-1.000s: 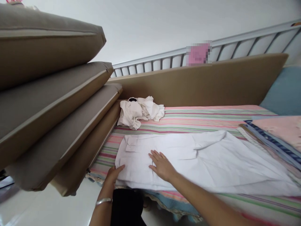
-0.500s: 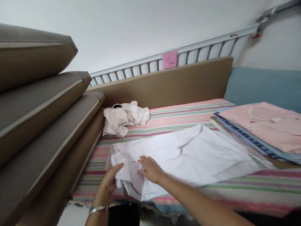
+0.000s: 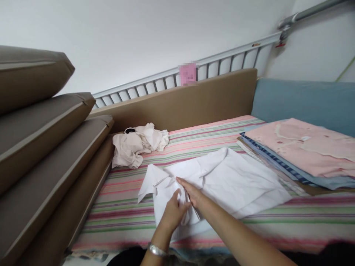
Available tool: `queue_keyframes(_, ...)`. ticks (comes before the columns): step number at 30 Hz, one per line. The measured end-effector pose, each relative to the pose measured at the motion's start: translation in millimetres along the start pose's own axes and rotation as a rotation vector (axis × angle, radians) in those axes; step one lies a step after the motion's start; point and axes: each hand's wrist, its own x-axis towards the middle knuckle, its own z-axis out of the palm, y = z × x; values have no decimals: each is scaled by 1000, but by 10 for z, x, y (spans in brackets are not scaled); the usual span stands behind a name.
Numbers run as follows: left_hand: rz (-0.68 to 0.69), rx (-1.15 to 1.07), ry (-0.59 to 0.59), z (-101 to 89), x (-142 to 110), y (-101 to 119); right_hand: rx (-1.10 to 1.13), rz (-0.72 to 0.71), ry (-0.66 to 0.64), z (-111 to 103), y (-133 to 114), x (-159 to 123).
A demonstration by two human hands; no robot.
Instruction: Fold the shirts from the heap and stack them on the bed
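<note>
Since the right hand (image 3: 193, 195) has left its flat pose, its grip unclear to me, I see the half-curled left hand (image 3: 172, 213) pinching the thin white cloth garment (image 3: 241, 181), near the front edge of the striped bedsheet (image 3: 122, 216), whose smoothed end is thus bunched.

White garment (image 3: 238, 181): matt, creased cloth. Bangle (image 3: 157, 250): shiny metal.
</note>
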Motion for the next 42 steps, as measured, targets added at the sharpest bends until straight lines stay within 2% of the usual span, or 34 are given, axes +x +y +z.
queue_keyframes(3, -19, -38, 27, -226, -91, -102, -15, -41, -32, 17, 19, -15)
queue_keyframes(5, -57, -113, 37, -305, -130, -163, -95, -97, 6, 1, 53, -14)
queue_keyframes(8, -76, -195, 17, -292, -152, -243, -339, -140, 88, -36, 113, 4)
queue_keyframes(11, -26, -220, 10, -285, -167, -313, -505, -138, 138, -57, 124, 15)
queue_keyframes(13, 42, -212, 146, -381, -192, -386, -550, -154, 163, -70, 108, 4)
queue_keyframes(16, 136, -201, 558, -682, -217, -568, -632, -188, 197, -111, 93, -33)
queue_keyframes(18, 124, -176, 803, -917, -186, -704, -708, -202, 208, -142, 88, -52)
queue_keyframes(20, 47, -89, 918, -1126, -96, -802, -812, -194, 223, -160, 64, -53)
queue_keyframes(22, -27, 13, 889, -1290, 47, -842, -909, -183, 272, -153, 8, -24)
queue_keyframes(25, -62, 54, 721, -1467, 298, -837, -1068, -249, 376, -90, -103, 100)
queue_keyframes(28, -59, 53, 584, -1596, 505, -846, -1184, -297, 365, 17, -163, 348)
queue_keyframes(31, -44, 68, 489, -1686, 614, -889, -1217, -259, 325, 127, -131, 665)
queue_keyframes(36, -13, 136, 419, -1688, 629, -866, -1292, -261, 270, 245, -9, 987)
queue_keyframes(42, 20, 109, 395, -1642, 583, -661, -1217, -256, 281, 251, -28, 974)
